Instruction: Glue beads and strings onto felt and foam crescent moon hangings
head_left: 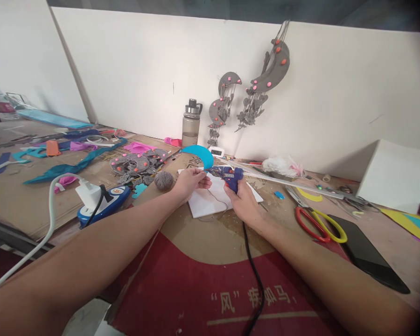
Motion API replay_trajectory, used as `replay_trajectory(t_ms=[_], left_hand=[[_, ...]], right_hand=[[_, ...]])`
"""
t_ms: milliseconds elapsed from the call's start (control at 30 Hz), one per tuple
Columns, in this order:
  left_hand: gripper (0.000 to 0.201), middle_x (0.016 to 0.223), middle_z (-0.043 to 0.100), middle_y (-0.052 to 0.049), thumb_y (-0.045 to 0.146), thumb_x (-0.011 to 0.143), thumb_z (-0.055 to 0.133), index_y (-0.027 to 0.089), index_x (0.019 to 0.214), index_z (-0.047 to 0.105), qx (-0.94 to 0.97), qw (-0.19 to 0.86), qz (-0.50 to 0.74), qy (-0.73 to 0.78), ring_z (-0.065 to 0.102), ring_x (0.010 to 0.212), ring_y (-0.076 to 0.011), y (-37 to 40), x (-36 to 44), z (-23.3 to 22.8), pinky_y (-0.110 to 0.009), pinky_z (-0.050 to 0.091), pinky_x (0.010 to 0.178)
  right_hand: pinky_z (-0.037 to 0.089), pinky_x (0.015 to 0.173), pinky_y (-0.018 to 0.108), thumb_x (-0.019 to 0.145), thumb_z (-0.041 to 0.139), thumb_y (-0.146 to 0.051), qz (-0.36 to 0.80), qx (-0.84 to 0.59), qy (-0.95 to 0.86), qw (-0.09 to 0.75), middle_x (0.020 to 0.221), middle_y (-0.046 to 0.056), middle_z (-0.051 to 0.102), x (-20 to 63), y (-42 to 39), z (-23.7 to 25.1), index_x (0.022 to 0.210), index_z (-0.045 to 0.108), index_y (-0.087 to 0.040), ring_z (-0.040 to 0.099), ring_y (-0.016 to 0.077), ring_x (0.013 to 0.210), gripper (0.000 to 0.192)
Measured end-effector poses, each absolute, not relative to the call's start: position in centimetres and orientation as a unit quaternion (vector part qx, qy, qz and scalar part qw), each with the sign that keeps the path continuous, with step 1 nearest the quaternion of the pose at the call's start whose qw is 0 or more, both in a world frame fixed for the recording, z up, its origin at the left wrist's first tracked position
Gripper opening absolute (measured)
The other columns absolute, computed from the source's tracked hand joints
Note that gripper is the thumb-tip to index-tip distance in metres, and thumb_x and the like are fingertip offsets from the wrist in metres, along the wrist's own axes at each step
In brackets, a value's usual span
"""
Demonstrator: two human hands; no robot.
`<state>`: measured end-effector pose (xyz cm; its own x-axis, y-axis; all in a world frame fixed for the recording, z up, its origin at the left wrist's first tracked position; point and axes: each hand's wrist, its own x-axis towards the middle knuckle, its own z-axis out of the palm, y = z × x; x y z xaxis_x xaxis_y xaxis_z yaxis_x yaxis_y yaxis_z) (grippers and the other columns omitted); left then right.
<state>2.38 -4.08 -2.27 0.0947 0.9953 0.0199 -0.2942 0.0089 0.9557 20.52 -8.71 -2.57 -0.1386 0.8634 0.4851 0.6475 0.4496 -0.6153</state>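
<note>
My left hand [192,185] pinches the lower tip of a blue crescent [200,154], which rises up and to the left from the fingers. In my right hand [247,201] is a dark blue hot glue gun [229,174], its nozzle pointing left at the pinched tip. Whether the nozzle touches the crescent I cannot tell. Beneath both hands lies a white board [199,205], with a strand of grey yarn [215,198] across it. A ball of grey yarn [164,180] sits just left of my left hand. The gun's black cord [252,261] runs down toward me.
Red-and-yellow scissors [318,224] and a black phone [367,254] lie on the right. A blue power strip [105,205] with a white plug is at left, near several grey felt pieces [138,163]. A bottle [191,126] stands behind; grey crescent hangings [275,70] hang on the wall.
</note>
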Motion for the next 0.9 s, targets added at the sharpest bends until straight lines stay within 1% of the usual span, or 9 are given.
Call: replay_trajectory(t_ms=[167, 367, 567, 900], left_hand=[[0.017, 0.063, 0.066, -0.006, 0.015, 0.081, 0.069, 0.011, 0.073, 0.055, 0.446, 0.589, 0.547, 0.394, 0.064, 0.052, -0.0133, -4.13, 2.45, -2.17, -0.030, 0.055, 0.062], [0.015, 0.063, 0.066, -0.005, 0.011, 0.085, 0.062, 0.011, 0.073, 0.054, 0.438, 0.588, 0.551, 0.399, 0.064, 0.051, -0.0126, -4.05, 2.50, -2.12, -0.030, 0.055, 0.061], [0.015, 0.062, 0.066, -0.005, 0.013, 0.085, 0.064, 0.011, 0.075, 0.052, 0.434, 0.593, 0.555, 0.391, 0.064, 0.052, -0.0126, -3.94, 2.40, -2.17, -0.029, 0.054, 0.062], [0.012, 0.063, 0.066, -0.004, 0.008, 0.089, 0.053, 0.012, 0.078, 0.051, 0.433, 0.590, 0.560, 0.389, 0.063, 0.052, -0.0115, -3.87, 2.35, -2.15, -0.028, 0.054, 0.062]], right_hand=[[0.044, 0.087, 0.042, 0.089, 0.047, -0.033, 0.127, -0.514, -0.743, 0.410, 0.109, 0.014, 0.065, 20.45, -8.74, -2.55, 0.120, 0.047, -0.017, 0.060, 0.0276, 0.097, 0.035], [0.043, 0.089, 0.044, 0.089, 0.046, -0.033, 0.123, -0.516, -0.744, 0.405, 0.110, 0.015, 0.066, 20.52, -8.70, -2.65, 0.121, 0.046, -0.017, 0.060, 0.0286, 0.098, 0.035], [0.043, 0.090, 0.044, 0.089, 0.046, -0.033, 0.116, -0.521, -0.744, 0.403, 0.111, 0.015, 0.065, 20.54, -8.67, -2.71, 0.121, 0.048, -0.017, 0.059, 0.0289, 0.102, 0.035], [0.045, 0.087, 0.045, 0.088, 0.046, -0.032, 0.111, -0.527, -0.742, 0.398, 0.107, 0.014, 0.066, 20.54, -8.79, -2.66, 0.120, 0.047, -0.017, 0.060, 0.0284, 0.097, 0.036]])
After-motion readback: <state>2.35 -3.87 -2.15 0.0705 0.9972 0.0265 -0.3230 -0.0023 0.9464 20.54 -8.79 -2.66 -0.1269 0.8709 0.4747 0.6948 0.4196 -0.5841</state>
